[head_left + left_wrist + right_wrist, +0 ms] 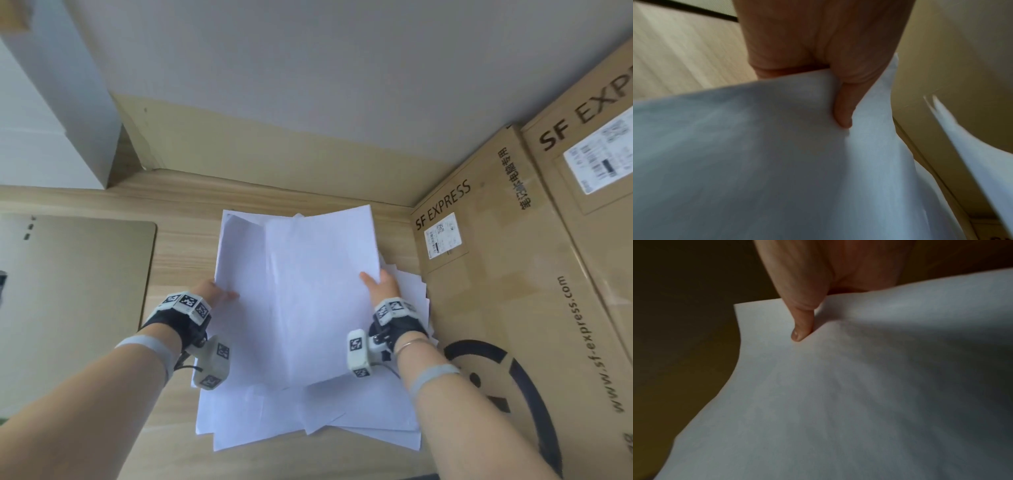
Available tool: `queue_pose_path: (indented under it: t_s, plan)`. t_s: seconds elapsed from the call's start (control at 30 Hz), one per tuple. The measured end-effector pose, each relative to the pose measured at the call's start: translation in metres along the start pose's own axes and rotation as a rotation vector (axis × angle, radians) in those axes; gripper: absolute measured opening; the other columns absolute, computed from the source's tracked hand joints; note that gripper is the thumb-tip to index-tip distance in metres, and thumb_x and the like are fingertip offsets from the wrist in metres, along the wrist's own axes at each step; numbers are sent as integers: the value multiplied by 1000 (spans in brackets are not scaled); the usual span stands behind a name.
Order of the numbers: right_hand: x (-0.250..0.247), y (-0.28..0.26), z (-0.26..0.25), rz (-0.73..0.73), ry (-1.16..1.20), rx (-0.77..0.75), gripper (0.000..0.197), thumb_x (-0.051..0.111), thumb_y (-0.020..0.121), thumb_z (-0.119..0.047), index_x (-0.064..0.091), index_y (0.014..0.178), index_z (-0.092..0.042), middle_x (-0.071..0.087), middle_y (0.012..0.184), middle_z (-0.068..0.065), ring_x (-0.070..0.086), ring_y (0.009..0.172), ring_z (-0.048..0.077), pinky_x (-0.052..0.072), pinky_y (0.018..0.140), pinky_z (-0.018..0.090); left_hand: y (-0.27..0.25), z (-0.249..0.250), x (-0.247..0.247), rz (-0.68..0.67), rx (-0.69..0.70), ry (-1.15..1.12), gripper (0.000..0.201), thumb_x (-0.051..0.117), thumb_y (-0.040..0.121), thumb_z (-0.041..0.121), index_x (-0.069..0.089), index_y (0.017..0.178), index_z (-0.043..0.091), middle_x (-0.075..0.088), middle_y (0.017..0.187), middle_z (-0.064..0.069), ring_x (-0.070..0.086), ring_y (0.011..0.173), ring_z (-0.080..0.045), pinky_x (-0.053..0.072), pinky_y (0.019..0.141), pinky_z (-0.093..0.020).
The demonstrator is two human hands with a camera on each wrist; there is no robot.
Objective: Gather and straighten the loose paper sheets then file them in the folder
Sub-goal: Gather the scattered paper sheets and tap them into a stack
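Pinching paper stack (294, 291) edges, left hand (214, 291), right hand (382, 286), thumbs on top.

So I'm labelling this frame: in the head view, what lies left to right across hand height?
Tan folder → left hand → held paper sheets → right hand → SF Express cardboard box.

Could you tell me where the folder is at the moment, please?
In the head view the folder lies flat on the desk at the left, beside the left hand, apart from the held sheets.
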State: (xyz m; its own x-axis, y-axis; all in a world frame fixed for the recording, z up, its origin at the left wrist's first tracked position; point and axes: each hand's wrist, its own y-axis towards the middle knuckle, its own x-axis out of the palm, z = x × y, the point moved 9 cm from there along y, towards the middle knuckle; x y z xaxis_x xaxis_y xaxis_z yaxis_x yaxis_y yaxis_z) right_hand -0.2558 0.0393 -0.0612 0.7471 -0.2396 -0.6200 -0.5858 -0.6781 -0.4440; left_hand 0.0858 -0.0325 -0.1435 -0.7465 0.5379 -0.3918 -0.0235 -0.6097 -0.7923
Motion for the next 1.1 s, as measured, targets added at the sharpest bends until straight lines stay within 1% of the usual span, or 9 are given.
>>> queue_pose_path:
  t_s: [0.1,0.23,0.37,0.43,0.53,0.73,0.83,0.97,1.1]
  plan:
    - [51,-12,5,-129,-120,45,38,53,93,-18,52,126,-1,58,129,17,56,117,30,42,94,30,0,-2,3,-4,18,-58,53,64,85,30,56,125,-3,64,115,-24,60,107,-39,46,95,-41]
    - [91,-24,-4,-192,-190,38,36,50,94,-17,50,126,0,58,129,17,55,118,30,43,93,29,-7,-3,3,17,3,-15,64,53,88,46,53,126,-6,58,125,-32,57,114,-45,46,95,-47]
    - [103,-22,-10,-200,-190,17,27,51,92,-22,55,112,-4,61,115,17,58,106,29,40,79,25,0,-8,8,-26,18,-118,55,74,77,16,55,124,-4,60,126,-23,58,115,-40,44,102,-47]
    - [86,-11,-4,-120,-197,19,23,54,90,-23,58,107,-8,62,112,13,57,104,28,40,79,23,-3,-10,5,3,-21,-126,57,73,78,15,51,127,-4,59,126,-23,56,117,-40,42,103,-46]
    - [46,5,25,2,-329,134,46,65,82,-29,50,124,-18,46,133,10,44,123,31,38,104,40,-8,-11,-4,41,-51,-111,58,70,80,19,49,130,-1,58,128,-22,54,118,-39,41,103,-45]
    - [30,9,57,-41,-424,226,87,77,69,-38,27,140,-27,34,144,9,28,135,33,32,107,52,-3,-14,-11,71,-58,-136,58,69,81,15,46,130,-5,55,130,-26,54,118,-41,42,103,-46]
    - [26,12,49,9,-528,161,67,73,74,-34,40,131,-25,51,133,4,38,128,30,33,101,48,-4,-15,-9,74,-63,-133,57,69,81,15,46,130,-4,56,130,-26,54,118,-40,42,100,-43]
    - [20,13,35,42,-490,22,31,59,88,-19,56,116,-6,61,121,13,55,113,31,44,88,34,-8,-16,-9,86,-67,-111,56,67,83,18,46,130,-3,56,130,-24,54,119,-39,41,98,-41]
    - [-7,10,37,135,-259,76,31,42,96,-9,55,124,-8,64,123,10,59,108,27,40,76,23,-12,-14,-9,78,-52,-122,56,66,83,19,46,131,-2,56,130,-23,53,119,-39,41,97,-41]
